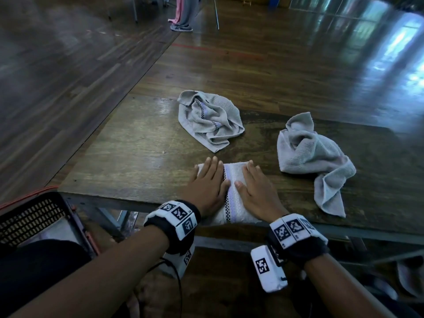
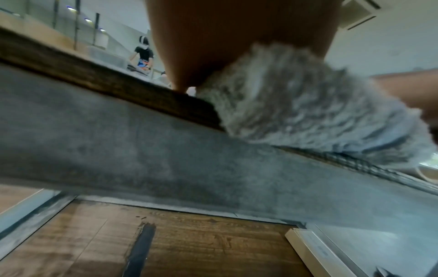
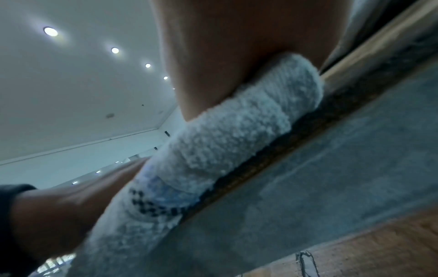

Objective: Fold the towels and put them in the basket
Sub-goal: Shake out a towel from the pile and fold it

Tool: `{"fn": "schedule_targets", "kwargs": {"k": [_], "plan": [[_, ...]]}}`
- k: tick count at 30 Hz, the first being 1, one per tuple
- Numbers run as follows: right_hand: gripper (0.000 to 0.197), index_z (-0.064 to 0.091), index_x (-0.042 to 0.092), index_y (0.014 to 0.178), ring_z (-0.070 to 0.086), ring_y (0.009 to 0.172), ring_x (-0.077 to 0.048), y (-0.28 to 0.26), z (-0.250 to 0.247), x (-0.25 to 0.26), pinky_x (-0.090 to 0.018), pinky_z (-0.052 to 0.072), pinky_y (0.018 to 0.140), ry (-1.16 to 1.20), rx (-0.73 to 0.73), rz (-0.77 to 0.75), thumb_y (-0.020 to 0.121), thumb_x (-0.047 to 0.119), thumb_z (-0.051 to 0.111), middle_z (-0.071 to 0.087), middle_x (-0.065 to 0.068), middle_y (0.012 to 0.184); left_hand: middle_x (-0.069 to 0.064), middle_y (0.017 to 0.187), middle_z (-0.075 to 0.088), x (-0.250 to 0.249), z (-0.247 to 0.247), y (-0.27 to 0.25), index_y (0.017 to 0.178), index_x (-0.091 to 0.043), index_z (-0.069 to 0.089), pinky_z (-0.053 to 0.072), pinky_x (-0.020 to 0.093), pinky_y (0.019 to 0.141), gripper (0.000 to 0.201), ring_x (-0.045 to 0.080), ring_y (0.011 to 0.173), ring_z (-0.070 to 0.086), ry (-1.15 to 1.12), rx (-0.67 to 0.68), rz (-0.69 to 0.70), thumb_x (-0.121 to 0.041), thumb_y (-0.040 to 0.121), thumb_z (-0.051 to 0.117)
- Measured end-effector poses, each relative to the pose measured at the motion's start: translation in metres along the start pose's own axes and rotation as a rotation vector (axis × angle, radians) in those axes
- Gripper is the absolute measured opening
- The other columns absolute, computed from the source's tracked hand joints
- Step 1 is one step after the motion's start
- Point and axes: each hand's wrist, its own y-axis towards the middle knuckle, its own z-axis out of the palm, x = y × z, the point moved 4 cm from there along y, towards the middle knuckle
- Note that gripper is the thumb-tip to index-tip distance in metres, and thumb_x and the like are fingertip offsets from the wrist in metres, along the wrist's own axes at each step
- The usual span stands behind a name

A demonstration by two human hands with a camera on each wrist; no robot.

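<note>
A folded white towel [image 1: 234, 180] with a checkered and lilac stripe lies at the table's near edge, slightly overhanging it. My left hand [image 1: 207, 180] presses flat on its left half, my right hand [image 1: 253, 187] flat on its right half, fingers straight. In the wrist views the towel's folded edge [image 2: 296, 105] [image 3: 232, 150] sits squeezed under each palm at the table's edge. Two crumpled grey towels lie farther out: one [image 1: 210, 119] straight ahead, another [image 1: 314, 157] to the right. A black perforated basket [image 1: 32, 216] stands low at my left, beside the table.
The dark wooden table [image 1: 128, 143] stretches far ahead and to the right. An orange cable [image 1: 27, 196] runs on the floor by the basket. A second table [image 1: 57, 65] lies to the left. Someone's legs [image 1: 183, 12] stand far off.
</note>
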Motion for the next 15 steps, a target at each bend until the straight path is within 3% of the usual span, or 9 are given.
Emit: {"fn": "schedule_targets", "kwargs": {"k": [4, 8, 10, 12, 14, 15], "plan": [[0.061, -0.002, 0.025, 0.15, -0.016, 0.145, -0.02, 0.01, 0.008, -0.011, -0.049, -0.005, 0.115, 0.044, 0.012, 0.053, 0.098, 0.049, 0.019, -0.017, 0.003, 0.158, -0.002, 0.158, -0.015, 0.013, 0.001, 0.01, 0.149, -0.023, -0.006, -0.011, 0.048, 0.116, 0.062, 0.019, 0.144, -0.018, -0.053, 0.008, -0.091, -0.05, 0.097, 0.01], [0.065, -0.005, 0.031, 0.149, -0.017, 0.145, -0.021, 0.005, -0.002, -0.033, -0.048, -0.007, 0.115, 0.09, -0.034, 0.144, 0.095, 0.056, 0.023, -0.02, -0.001, 0.157, 0.007, 0.159, -0.011, 0.035, -0.006, 0.005, 0.15, -0.017, -0.007, -0.013, 0.049, 0.115, 0.065, 0.022, 0.145, -0.014, -0.031, -0.002, -0.206, -0.051, 0.096, 0.008], [0.065, 0.008, 0.025, 0.15, -0.005, 0.146, -0.026, -0.004, -0.012, -0.048, -0.049, 0.001, 0.115, 0.089, -0.132, 0.18, 0.096, 0.052, 0.031, -0.006, -0.006, 0.159, 0.012, 0.159, 0.002, 0.045, -0.012, -0.003, 0.149, -0.01, 0.008, -0.008, 0.051, 0.115, 0.066, 0.026, 0.147, -0.004, -0.014, -0.015, -0.262, -0.049, 0.097, 0.012], [0.05, 0.037, 0.018, 0.139, 0.022, 0.137, -0.033, -0.014, -0.025, -0.061, -0.052, 0.017, 0.113, 0.07, -0.243, 0.189, 0.096, 0.042, 0.039, 0.027, -0.012, 0.149, 0.016, 0.148, 0.03, 0.052, -0.024, -0.013, 0.136, -0.007, 0.037, 0.006, 0.053, 0.115, 0.056, 0.031, 0.14, 0.023, 0.002, -0.117, -0.268, -0.044, 0.098, 0.022], [0.037, 0.063, 0.012, 0.107, 0.047, 0.115, -0.035, -0.019, -0.033, -0.069, -0.053, 0.034, 0.101, 0.105, -0.271, 0.174, 0.095, 0.039, 0.039, 0.056, -0.015, 0.117, 0.01, 0.119, 0.056, 0.056, -0.038, -0.022, 0.105, -0.012, 0.056, 0.028, 0.049, 0.106, 0.038, 0.029, 0.116, 0.047, 0.015, -0.252, -0.238, -0.039, 0.095, 0.032], [0.042, 0.067, 0.011, 0.092, 0.054, 0.105, -0.033, -0.021, -0.035, -0.071, -0.053, 0.039, 0.096, 0.139, -0.255, 0.171, 0.095, 0.041, 0.039, 0.063, -0.014, 0.103, 0.006, 0.102, 0.061, 0.057, -0.042, -0.026, 0.089, -0.014, 0.057, 0.034, 0.046, 0.097, 0.034, 0.028, 0.104, 0.052, -0.002, -0.265, -0.232, -0.04, 0.093, 0.035]]}}
